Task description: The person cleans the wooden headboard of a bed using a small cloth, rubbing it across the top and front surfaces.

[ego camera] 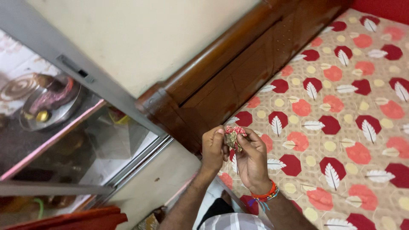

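both hands met on a small crumpled bundle [233, 135], red-and-white on top and dull gold-brown below, pinched between them at chest height. the left hand [214, 149] gripped its near edge with thumb and fingertips closed on it; the right hand [251, 159], with orange and blue threads at the wrist [266, 196], cupped the far side, its fingers curled over the piece. what the bundle was made of could not be told. the work seemed best done by keeping one hand as a steady anchor while the other teased at the folds in small pulls, since so slight a piece looked likely to tear or slip. it was held above the edge of the patterned bed sheet [341, 127], beside the dark wooden headboard [230, 81]. a sliding glass pane [85, 140] stood to the left, a metal plate [47, 104] seen through it.
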